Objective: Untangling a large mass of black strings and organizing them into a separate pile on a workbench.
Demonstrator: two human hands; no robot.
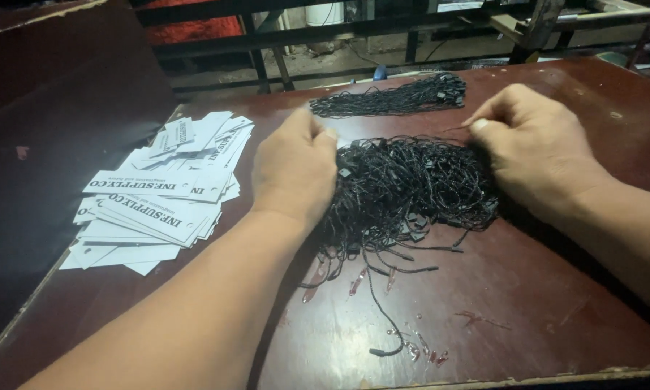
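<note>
The left hand [294,167] presses closed on the tangle of black cords [404,191] mid-table; the right hand [531,148] pinches 1 strand. A hard tug could knot them or scatter the white tags [158,198].

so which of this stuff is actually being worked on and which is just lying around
In hand:
- tangled pile of black cords, under the left hand and right hand
- one cord end pinched in the right fingers

Lying about:
- second cord bundle, behind
- heap of white card tags, left
- loose cords on the table
</note>
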